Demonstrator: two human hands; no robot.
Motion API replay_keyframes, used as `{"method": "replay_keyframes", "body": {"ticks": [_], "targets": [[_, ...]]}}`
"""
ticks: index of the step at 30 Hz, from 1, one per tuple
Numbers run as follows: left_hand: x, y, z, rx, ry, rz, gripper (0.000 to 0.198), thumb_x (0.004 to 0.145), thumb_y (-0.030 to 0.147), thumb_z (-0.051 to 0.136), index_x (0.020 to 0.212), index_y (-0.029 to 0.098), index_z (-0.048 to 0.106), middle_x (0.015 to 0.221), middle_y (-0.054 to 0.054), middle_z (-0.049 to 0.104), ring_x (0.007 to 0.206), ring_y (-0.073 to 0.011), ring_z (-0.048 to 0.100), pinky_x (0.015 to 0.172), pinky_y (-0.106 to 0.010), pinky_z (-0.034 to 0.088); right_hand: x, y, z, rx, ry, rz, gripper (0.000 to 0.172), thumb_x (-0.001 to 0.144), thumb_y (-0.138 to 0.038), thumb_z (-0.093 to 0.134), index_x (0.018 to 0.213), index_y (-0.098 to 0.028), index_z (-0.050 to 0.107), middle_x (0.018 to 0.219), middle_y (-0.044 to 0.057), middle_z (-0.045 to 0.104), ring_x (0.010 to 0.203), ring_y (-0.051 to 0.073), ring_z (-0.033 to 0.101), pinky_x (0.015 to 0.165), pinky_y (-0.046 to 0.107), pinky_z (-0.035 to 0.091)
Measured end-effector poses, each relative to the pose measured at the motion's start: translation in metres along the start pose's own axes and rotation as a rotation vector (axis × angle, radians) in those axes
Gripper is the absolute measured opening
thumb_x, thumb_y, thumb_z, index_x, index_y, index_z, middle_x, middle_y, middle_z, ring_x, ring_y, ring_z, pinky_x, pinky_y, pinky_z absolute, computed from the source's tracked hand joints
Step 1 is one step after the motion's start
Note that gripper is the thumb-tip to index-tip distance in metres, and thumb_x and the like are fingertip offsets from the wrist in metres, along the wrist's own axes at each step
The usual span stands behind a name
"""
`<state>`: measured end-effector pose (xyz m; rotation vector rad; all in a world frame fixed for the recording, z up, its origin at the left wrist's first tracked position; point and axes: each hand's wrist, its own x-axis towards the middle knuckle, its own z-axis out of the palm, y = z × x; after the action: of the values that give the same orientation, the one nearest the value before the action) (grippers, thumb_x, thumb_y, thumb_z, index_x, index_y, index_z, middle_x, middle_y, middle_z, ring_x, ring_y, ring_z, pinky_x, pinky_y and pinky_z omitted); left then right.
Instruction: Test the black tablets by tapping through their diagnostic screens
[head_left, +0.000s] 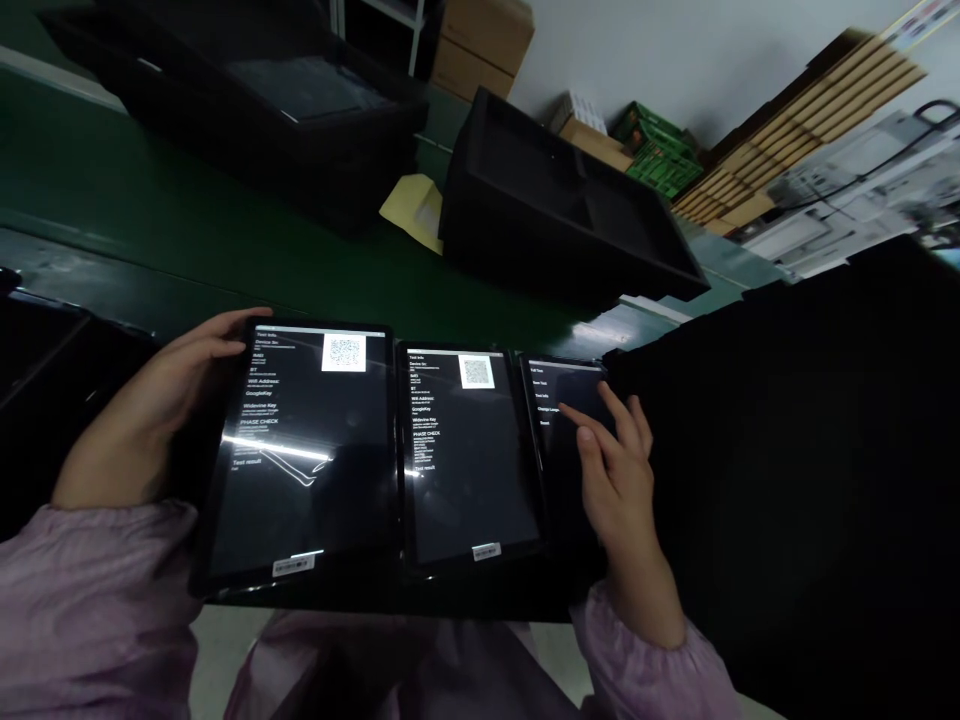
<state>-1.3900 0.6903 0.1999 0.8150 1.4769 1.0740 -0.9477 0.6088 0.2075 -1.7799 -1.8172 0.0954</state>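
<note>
Three black tablets lie side by side, their screens lit with white test text. The left tablet [300,470] and middle tablet [469,470] each show a QR code and a barcode sticker on the near edge. My left hand [150,410] grips the left edge of the left tablet, with fingers curled over its far corner. My right hand [615,480] rests on the right tablet [562,420], with its fingertips on the screen near a short text menu. Part of that tablet is hidden by the hand and by a dark shape.
A green conveyor belt [187,200] runs behind the tablets, carrying black trays [562,200] [240,110] and a yellow paper [412,210]. Cardboard boxes [480,50], a green crate [660,150] and wooden slats [795,130] stand beyond. A large black object [787,470] fills the right.
</note>
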Motion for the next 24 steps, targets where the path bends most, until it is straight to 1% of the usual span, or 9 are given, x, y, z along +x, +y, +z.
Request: {"method": "replay_keyframes", "body": {"ticks": [3, 7, 9, 11, 14, 17, 20, 22, 24], "targets": [[0.001, -0.002, 0.000, -0.022, -0.021, 0.016, 0.057, 0.071, 0.030, 0.075, 0.128, 0.026, 0.072, 0.120, 0.003, 0.077, 0.120, -0.0313, 0.063, 0.102, -0.036, 0.055, -0.003, -0.006, -0.003, 0.005, 0.024, -0.040, 0.044, 0.108, -0.049, 0.040, 0.122, -0.026, 0.076, 0.159, 0.008, 0.051, 0.157, 0.036, 0.028, 0.122, 0.070, 0.030], [-0.003, -0.003, 0.001, -0.045, -0.061, 0.040, 0.057, 0.073, 0.026, 0.072, 0.130, 0.025, 0.070, 0.117, 0.004, 0.075, 0.129, -0.0319, 0.058, 0.121, -0.042, 0.041, -0.006, -0.015, -0.006, 0.020, 0.020, -0.079, 0.043, 0.108, -0.047, 0.042, 0.121, -0.024, 0.076, 0.158, 0.009, 0.051, 0.156, 0.036, 0.031, 0.122, 0.069, 0.031], [-0.006, -0.002, 0.002, -0.063, -0.056, 0.041, 0.057, 0.070, 0.024, 0.073, 0.127, 0.024, 0.071, 0.115, 0.003, 0.075, 0.131, -0.0338, 0.056, 0.124, -0.046, 0.036, -0.007, -0.019, -0.007, 0.027, 0.010, -0.090, 0.044, 0.108, -0.047, 0.042, 0.121, -0.023, 0.076, 0.158, 0.009, 0.052, 0.156, 0.036, 0.031, 0.122, 0.070, 0.030], [-0.008, -0.001, 0.003, -0.094, -0.057, 0.054, 0.055, 0.066, 0.022, 0.073, 0.121, 0.024, 0.073, 0.116, 0.002, 0.075, 0.132, -0.0346, 0.055, 0.124, -0.047, 0.035, -0.008, -0.025, -0.006, 0.035, 0.002, -0.104, 0.043, 0.108, -0.046, 0.042, 0.121, -0.023, 0.076, 0.158, 0.010, 0.052, 0.156, 0.037, 0.031, 0.121, 0.071, 0.030], [-0.007, -0.004, 0.001, -0.135, -0.098, 0.080, 0.053, 0.064, 0.018, 0.071, 0.116, 0.024, 0.075, 0.121, 0.000, 0.074, 0.135, -0.0321, 0.055, 0.123, -0.044, 0.038, -0.012, -0.037, -0.003, 0.064, -0.038, -0.157, 0.039, 0.108, -0.044, 0.044, 0.122, -0.025, 0.075, 0.159, 0.008, 0.050, 0.156, 0.038, 0.029, 0.121, 0.071, 0.033], [-0.004, -0.007, -0.003, -0.061, -0.104, 0.101, 0.059, 0.064, 0.018, 0.071, 0.123, 0.022, 0.073, 0.126, -0.005, 0.072, 0.133, -0.0316, 0.057, 0.119, -0.044, 0.042, -0.019, -0.056, 0.004, 0.098, -0.143, -0.286, 0.032, 0.107, -0.038, 0.048, 0.125, -0.030, 0.073, 0.163, 0.003, 0.045, 0.158, 0.038, 0.025, 0.119, 0.072, 0.037], [-0.004, -0.008, -0.005, 0.099, -0.123, 0.123, 0.070, 0.066, 0.024, 0.080, 0.135, 0.024, 0.067, 0.133, -0.007, 0.070, 0.133, -0.0345, 0.057, 0.116, -0.046, 0.046, -0.028, -0.080, 0.013, 0.135, -0.294, -0.446, 0.032, 0.106, -0.031, 0.051, 0.132, -0.029, 0.068, 0.169, 0.002, 0.034, 0.160, 0.038, 0.017, 0.116, 0.070, 0.044], [-0.004, -0.007, -0.004, 0.158, -0.138, 0.117, 0.080, 0.066, 0.028, 0.086, 0.142, 0.027, 0.061, 0.134, -0.007, 0.069, 0.136, -0.0361, 0.056, 0.117, -0.049, 0.044, -0.032, -0.096, 0.019, 0.152, -0.403, -0.518, 0.034, 0.105, -0.029, 0.054, 0.136, -0.027, 0.066, 0.172, 0.004, 0.027, 0.161, 0.039, 0.009, 0.114, 0.068, 0.048], [-0.005, -0.006, -0.003, 0.151, -0.138, 0.103, 0.082, 0.068, 0.032, 0.087, 0.146, 0.028, 0.058, 0.137, -0.005, 0.067, 0.139, -0.0363, 0.053, 0.121, -0.050, 0.039, -0.034, -0.108, 0.023, 0.154, -0.486, -0.551, 0.035, 0.104, -0.029, 0.055, 0.137, -0.026, 0.066, 0.173, 0.005, 0.026, 0.162, 0.041, 0.003, 0.113, 0.069, 0.048]]}}
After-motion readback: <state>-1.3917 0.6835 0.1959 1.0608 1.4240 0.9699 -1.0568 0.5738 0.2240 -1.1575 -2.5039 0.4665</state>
